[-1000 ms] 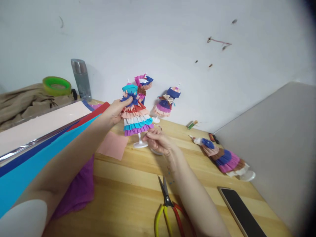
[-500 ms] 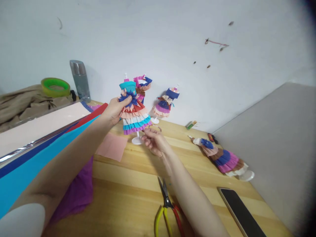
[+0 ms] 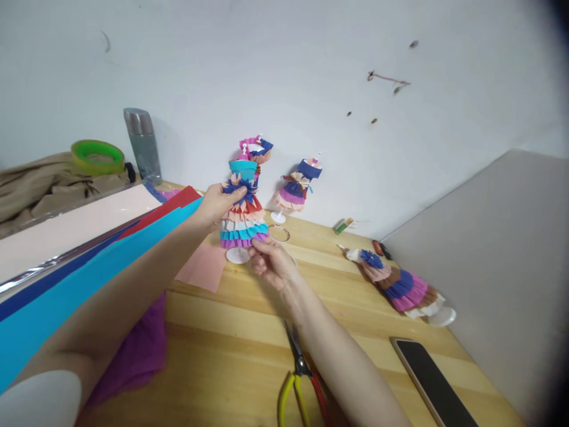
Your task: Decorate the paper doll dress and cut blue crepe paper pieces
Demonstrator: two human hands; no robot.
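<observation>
At the far middle of the head view's table (image 3: 213, 332), the left hand (image 3: 216, 204) grips the ruffled dress (image 3: 244, 229) round its waist, likely to steady it; the right hand (image 3: 272, 263) has thumb and fingers nearly together at the hem, whether pinching I cannot tell

Held dress (image 3: 243, 224) is blocking most of the rear dress (image 3: 264, 156) past the left fingers (image 3: 236, 194), and the scissors (image 3: 300, 366) below the right fingers (image 3: 265, 247) get cropped (red handle (image 3: 319, 394) is partly behind the forearm (image 3: 344, 362)).

Passage between right forearm (image 3: 344, 362) and phone (image 3: 433, 379); scissors (image 3: 301, 365) block left of forearm, lying dress (image 3: 406, 287) beyond phone.
</observation>
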